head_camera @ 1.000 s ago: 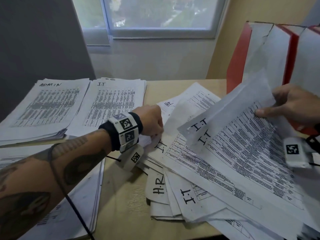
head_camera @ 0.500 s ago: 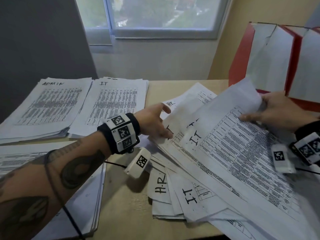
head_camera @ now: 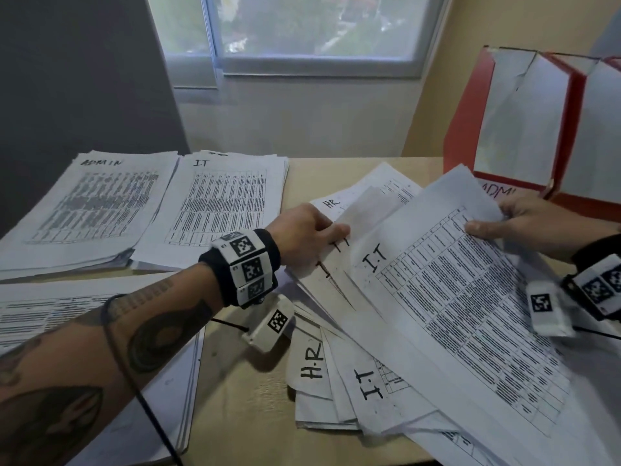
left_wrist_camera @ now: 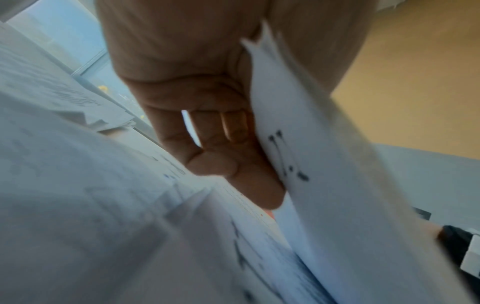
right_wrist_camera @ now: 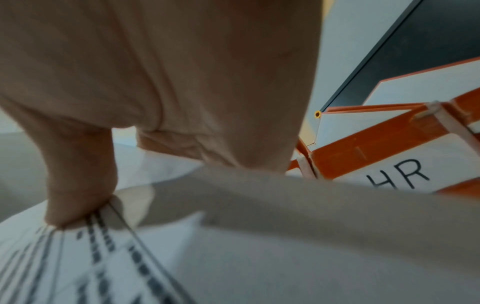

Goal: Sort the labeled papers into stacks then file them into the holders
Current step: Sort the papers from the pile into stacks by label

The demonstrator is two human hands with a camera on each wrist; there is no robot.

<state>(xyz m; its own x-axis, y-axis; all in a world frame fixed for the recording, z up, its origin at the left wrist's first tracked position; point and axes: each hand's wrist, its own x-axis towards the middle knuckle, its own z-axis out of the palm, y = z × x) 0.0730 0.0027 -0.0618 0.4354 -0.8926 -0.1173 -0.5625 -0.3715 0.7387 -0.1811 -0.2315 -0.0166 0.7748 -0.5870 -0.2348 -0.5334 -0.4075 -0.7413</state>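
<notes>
The desk (head_camera: 255,415) is light wood and stands under a window (head_camera: 312,31), with a dark panel at the left and a yellow wall at the right. Far left of the left fingers lies the ADMIN stack (head_camera: 84,210), and just beside it, touching along one edge, the I.T stack (head_camera: 221,206); both are flat and printed with dense tables. A third stack (head_camera: 43,317) lies under the left forearm.

The left hand (head_camera: 302,237) pinches the corner of some sheets marked I.T (left_wrist_camera: 298,144), with the thumb on top and the other fingers (left_wrist_camera: 233,127) curled together under the paper. Below these fingers a loose pile (head_camera: 353,391) is spread like a fan, and the hand-written labels H.R and I.T are visible on its corners.

The same bunch of I.T sheets (head_camera: 453,297) reaches across to the right hand (head_camera: 531,223), which grips its far edge: the thumb (right_wrist_camera: 78,185) presses on the printed side, and the other fingers are hidden behind the paper. The sheets are white, a little creased, and lifted at an angle over the pile.

Behind the right fingers stand red holders (head_camera: 537,122) with white fronts, one labelled HR (right_wrist_camera: 400,174).
</notes>
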